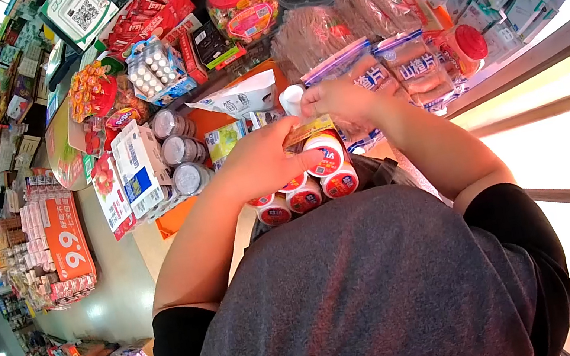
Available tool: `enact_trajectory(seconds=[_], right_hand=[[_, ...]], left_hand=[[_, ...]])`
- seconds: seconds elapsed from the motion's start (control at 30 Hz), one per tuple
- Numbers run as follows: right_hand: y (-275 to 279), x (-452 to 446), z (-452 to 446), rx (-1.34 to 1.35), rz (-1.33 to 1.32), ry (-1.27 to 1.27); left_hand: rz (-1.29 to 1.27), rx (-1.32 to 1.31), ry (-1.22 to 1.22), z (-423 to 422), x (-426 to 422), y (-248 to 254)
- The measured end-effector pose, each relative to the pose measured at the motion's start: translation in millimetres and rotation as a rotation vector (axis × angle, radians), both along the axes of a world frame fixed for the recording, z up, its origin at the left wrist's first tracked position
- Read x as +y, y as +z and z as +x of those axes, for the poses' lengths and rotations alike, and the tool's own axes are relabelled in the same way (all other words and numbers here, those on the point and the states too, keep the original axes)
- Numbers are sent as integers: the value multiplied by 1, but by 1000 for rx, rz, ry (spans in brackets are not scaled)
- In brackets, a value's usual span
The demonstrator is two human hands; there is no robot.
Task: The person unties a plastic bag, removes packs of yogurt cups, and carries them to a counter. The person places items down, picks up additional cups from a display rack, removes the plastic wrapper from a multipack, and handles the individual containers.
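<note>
My left hand (263,159) lies palm-down over a cluster of small white jars with red labels (303,197). Its thumb and forefinger are spread apart, with the thumb against one upper jar; the other fingers are mostly hidden. A yellow-edged package (310,129) shows beyond the thumb. My right hand (344,100) has its fingertips pinched together at the side of a small white bottle (292,100). Just past the hands lies a white pouch with blue print (241,97). A green-and-yellow packet (225,141) sits near my left hand.
Clear-lidded round tubs (180,150) and white boxes (139,164) stand left. Behind are a red-lidded candy jar (241,8), white-capped bottles (156,70) and red packets (149,16). Bagged hawthorn slices (414,69) lie right. An orange price-sign display (68,244) stands in the aisle.
</note>
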State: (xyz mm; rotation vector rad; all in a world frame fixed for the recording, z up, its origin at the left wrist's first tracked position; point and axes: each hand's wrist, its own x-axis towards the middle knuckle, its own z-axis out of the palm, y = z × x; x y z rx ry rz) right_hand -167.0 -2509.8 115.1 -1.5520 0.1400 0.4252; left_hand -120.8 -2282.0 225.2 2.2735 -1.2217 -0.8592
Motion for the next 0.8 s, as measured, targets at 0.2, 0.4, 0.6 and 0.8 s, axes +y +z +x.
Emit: enact_trajectory(seconds=[0.2, 0.4, 0.6, 0.8], right_hand=[[1, 9, -4, 7, 281, -179], [-34, 11, -8, 274, 582, -195], [-24, 27, -32, 50, 653, -187], [15, 25, -33, -80, 834, -240]], left_hand=[[17, 49, 5, 2, -3, 7], [-62, 28, -35, 13, 2, -9], [-2, 232, -36, 34, 3, -4], [54, 318, -51, 45, 4, -5]])
